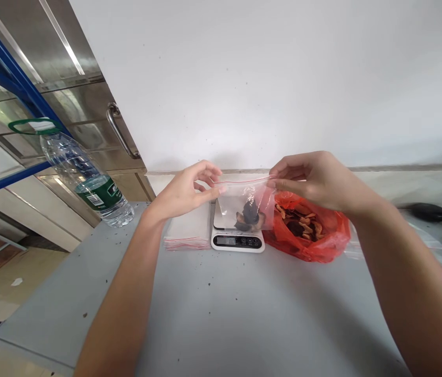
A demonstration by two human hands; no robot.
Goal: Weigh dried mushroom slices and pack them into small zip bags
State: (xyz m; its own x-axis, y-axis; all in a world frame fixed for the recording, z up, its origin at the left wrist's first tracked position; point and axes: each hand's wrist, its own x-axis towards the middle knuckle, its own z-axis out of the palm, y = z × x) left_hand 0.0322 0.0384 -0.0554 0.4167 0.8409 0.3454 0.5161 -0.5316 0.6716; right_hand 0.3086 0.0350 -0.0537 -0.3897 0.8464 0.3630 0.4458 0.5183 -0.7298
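Between my two hands hangs a clear zip bag (230,201) with a red line along its top edge and several dark brown dried slices (250,214) inside. My left hand (195,189) pinches the bag's top left corner between thumb and fingers. The top right corner is pinched by my right hand (307,178). Behind and below the bag is a white digital kitchen scale (258,247), its plate partly covered from view; the display seems to read zero. Close to my right hand, an open red plastic bag (323,251) holds many more dried slices (303,225).
A stack of flat zip bags (187,230) lies left of the scale. A large water bottle (83,173) stands at the table's (221,324) left edge. Toward the right are a black mouse-like object (429,212) and more clear plastic (420,238). A white wall (263,78) rises behind.
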